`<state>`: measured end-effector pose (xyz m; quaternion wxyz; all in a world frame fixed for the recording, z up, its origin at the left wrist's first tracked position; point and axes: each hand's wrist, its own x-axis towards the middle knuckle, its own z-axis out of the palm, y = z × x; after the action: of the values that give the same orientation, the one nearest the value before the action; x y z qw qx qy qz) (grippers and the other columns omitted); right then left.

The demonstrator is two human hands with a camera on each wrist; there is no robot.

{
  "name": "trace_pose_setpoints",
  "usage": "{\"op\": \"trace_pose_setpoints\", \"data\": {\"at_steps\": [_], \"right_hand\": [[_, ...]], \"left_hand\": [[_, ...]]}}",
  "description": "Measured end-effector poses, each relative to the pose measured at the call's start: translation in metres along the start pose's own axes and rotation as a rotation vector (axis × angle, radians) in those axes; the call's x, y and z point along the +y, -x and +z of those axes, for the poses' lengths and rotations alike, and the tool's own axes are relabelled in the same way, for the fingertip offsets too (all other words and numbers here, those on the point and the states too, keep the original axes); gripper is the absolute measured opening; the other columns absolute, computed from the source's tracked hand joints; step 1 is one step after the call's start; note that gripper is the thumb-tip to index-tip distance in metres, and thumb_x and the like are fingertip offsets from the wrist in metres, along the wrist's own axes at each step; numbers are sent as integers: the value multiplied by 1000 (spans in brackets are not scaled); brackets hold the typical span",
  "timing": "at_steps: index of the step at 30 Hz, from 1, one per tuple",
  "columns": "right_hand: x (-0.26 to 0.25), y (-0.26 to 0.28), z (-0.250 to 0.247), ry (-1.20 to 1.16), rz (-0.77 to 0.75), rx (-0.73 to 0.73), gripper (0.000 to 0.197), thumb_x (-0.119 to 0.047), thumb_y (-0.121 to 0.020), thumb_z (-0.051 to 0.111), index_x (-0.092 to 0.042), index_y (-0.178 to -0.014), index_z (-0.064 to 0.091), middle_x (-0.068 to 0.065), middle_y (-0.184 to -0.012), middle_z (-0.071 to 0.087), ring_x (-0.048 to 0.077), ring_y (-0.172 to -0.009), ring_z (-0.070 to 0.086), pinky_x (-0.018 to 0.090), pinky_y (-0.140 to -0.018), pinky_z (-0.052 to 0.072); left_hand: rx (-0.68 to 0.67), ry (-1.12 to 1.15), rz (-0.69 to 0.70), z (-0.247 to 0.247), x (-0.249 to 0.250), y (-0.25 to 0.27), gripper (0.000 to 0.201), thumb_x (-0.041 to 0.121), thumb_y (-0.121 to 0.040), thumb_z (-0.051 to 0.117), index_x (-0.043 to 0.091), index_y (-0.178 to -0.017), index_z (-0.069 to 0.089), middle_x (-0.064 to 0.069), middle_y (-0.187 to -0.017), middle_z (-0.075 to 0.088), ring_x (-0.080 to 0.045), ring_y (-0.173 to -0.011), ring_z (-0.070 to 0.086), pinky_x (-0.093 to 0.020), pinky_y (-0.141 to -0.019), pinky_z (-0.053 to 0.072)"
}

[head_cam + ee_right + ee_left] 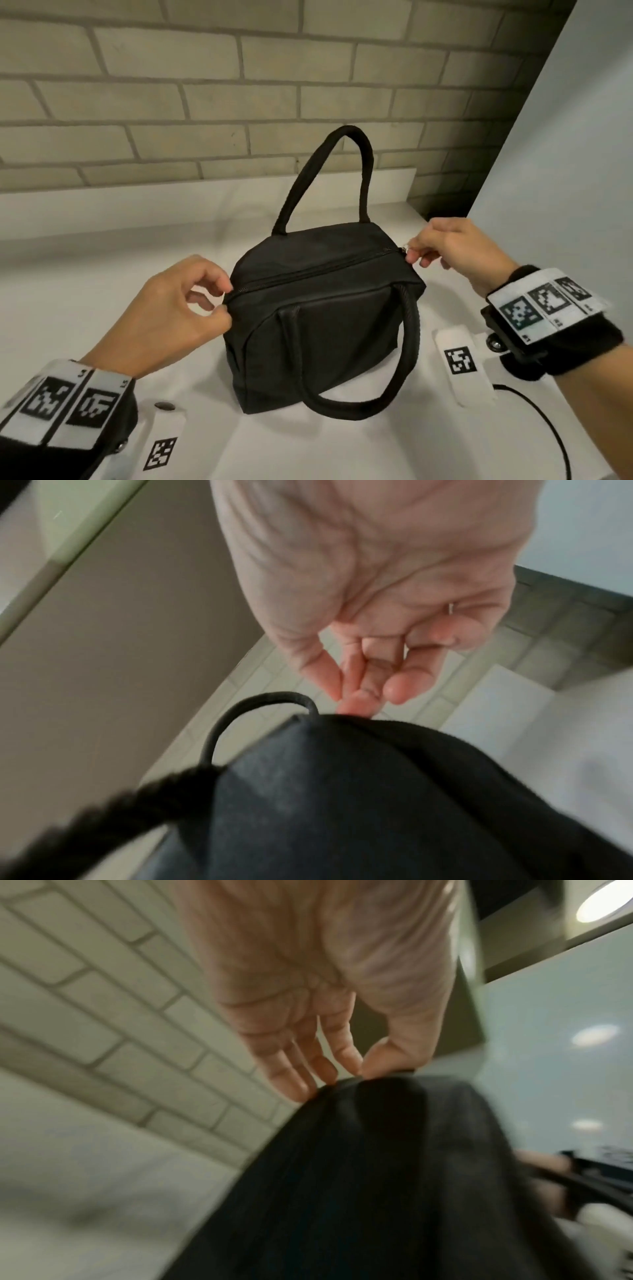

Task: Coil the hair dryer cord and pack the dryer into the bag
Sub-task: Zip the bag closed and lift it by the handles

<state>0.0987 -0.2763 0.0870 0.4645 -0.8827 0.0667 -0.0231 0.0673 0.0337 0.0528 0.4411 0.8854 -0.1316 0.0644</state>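
A black fabric bag (322, 318) stands on the white counter (85, 260), its top zipper (308, 272) drawn closed along its length. One handle stands upright at the back, the other hangs down the front. My left hand (226, 301) pinches the bag's fabric at the left end of the zipper (359, 1076). My right hand (411, 255) pinches the small metal zipper pull (407, 249) at the right end of the bag (359, 791). A black cord (544, 425) curves over the counter at the lower right. The hair dryer is not visible.
A beige brick wall (205, 102) rises behind the counter, and a pale panel (582, 137) closes the right side. Wrist cameras with white marker tags (460, 359) hang under both wrists.
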Motion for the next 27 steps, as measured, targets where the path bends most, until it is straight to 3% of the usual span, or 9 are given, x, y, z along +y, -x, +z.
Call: {"op": "trace_pose_setpoints", "data": {"at_steps": [2,5,9,11,13,16,23,25,27], "right_hand": [[2,-2,1,-83,14,-9,17,-10,-82,51,-12,-66,58,-5,-52,66,12,-57,51,22,-52,34],[4,-6,3,-156,19,-29,17,-11,-82,51,-12,-66,56,-7,-47,66,13,-56,51,24,-52,32],[3,-6,6,-173,-42,-2,19,-7,-83,51,-10,-65,54,0,-57,64,4,-48,52,12,-44,37],[3,-7,5,-145,-62,17,19,-6,-84,49,-8,-66,54,4,-64,63,6,-51,52,6,-40,36],[9,-10,3,-124,-49,19,16,-6,-83,49,-7,-69,56,3,-65,63,10,-56,51,10,-51,42],[26,-17,1,-127,0,46,14,-5,-81,50,-5,-69,56,3,-62,62,13,-56,51,21,-60,43],[81,-26,14,-332,287,22,14,-12,-81,51,-11,-68,57,-3,-51,64,9,-42,52,21,-42,27],[98,-25,34,-418,404,-15,21,-10,-82,46,-12,-63,55,-3,-42,59,7,-34,51,16,-36,21],[107,-24,52,-483,490,-78,24,-9,-83,42,-13,-61,53,-1,-50,56,9,-35,51,18,-37,18]], "left_hand": [[-50,-44,162,1,21,6,31,41,-57,55,42,-88,53,18,-100,53,-5,-91,53,-6,-77,42],[-108,-287,394,27,51,10,42,49,-63,55,40,-104,49,22,-104,50,-1,-96,45,-13,-81,40],[-47,-621,544,75,73,-11,40,44,-65,71,27,-100,63,6,-87,64,-16,-74,58,-25,-53,46],[-6,-645,524,84,82,-22,18,38,-70,68,26,-82,70,7,-73,64,-14,-62,58,-18,-37,30],[10,-611,482,87,84,-27,17,38,-73,58,26,-73,70,9,-69,62,-13,-59,59,-13,-36,18],[13,-541,401,84,83,-30,18,37,-76,55,26,-75,70,10,-73,63,-13,-63,62,-12,-43,23],[90,-501,365,84,78,-33,15,37,-77,57,28,-76,69,13,-75,65,-9,-64,64,-17,-42,32],[110,-483,379,87,78,-34,13,36,-76,58,28,-75,69,14,-75,65,-8,-64,64,-13,-43,29],[104,-479,376,90,77,-33,11,36,-75,60,30,-74,69,16,-76,66,-6,-63,64,-9,-45,24]]}}
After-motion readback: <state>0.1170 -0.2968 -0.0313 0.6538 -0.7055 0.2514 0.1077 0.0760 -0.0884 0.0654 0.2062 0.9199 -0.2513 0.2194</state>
